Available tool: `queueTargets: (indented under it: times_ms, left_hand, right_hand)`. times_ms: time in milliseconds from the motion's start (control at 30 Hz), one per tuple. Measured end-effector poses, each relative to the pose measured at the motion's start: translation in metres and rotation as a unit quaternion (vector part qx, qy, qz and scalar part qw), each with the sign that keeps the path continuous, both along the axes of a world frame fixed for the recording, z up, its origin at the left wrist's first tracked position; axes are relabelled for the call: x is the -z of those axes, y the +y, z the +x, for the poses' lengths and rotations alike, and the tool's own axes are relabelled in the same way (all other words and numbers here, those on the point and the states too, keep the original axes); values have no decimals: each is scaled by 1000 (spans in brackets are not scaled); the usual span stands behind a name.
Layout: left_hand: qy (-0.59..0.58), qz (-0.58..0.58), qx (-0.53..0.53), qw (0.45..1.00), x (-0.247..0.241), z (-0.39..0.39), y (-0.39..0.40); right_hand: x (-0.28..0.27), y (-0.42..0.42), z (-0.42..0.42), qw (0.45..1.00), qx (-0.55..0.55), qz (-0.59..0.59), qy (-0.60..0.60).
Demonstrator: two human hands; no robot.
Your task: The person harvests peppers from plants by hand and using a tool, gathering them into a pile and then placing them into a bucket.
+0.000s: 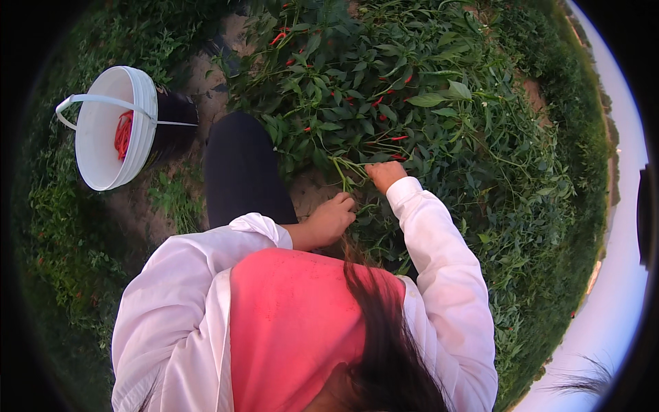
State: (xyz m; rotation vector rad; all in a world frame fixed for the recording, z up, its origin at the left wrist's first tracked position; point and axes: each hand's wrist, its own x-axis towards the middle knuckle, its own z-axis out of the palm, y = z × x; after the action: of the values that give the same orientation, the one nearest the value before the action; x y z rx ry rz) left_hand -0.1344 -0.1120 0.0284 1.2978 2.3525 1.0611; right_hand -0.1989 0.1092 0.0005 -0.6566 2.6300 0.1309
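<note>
Before me grows a dense chilli pepper plant (pixel 329 98) with green leaves and slim red and green pods. My right hand (pixel 386 176) is closed around pale green chilli stems (pixel 352 166) low on the plant. Just below and to the left, my left hand (pixel 330 218) has its fingertips pinched at the lower end of one of these stems; whatever sits inside the fingers is hidden. Several red chillies (pixel 398 138) hang just beyond my right hand.
A white-rimmed bucket (pixel 141 129) with a raised handle leans at the left, red chillies (pixel 123 135) inside it. My bent knee (pixel 242 165) is between bucket and plant. Bare soil (pixel 311 191) shows by my left hand. More crop rows (pixel 561 87) stretch away on the right.
</note>
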Motion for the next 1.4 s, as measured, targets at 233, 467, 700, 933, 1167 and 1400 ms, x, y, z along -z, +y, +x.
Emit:
queueTargets:
  times_ms: [233,467,700,933,1167,1400]
  left_hand:
    - [-10,-33,15,999,1,-7,-6]
    - [22,54,-19,998,16,7,-8]
    - [-208,2,-125,970,-2,-35,0]
    - [-227,21,-158,961,-2,-48,4]
    - [-185,74,-32,979,14,-39,8]
    - [-446,127,11,886,28,-47,15]
  right_hand:
    - [-34,-20,-24,995,-60,-54,-65]
    - [-51,-56,-47,781,350,-450,-256]
    - [-125,-88,-46,667,427,-494,-359]
    - [-100,-25,12,754,443,-345,-341]
    - [-83,-14,46,820,320,-335,-336]
    - [-73,-19,59,720,400,-441,-357]
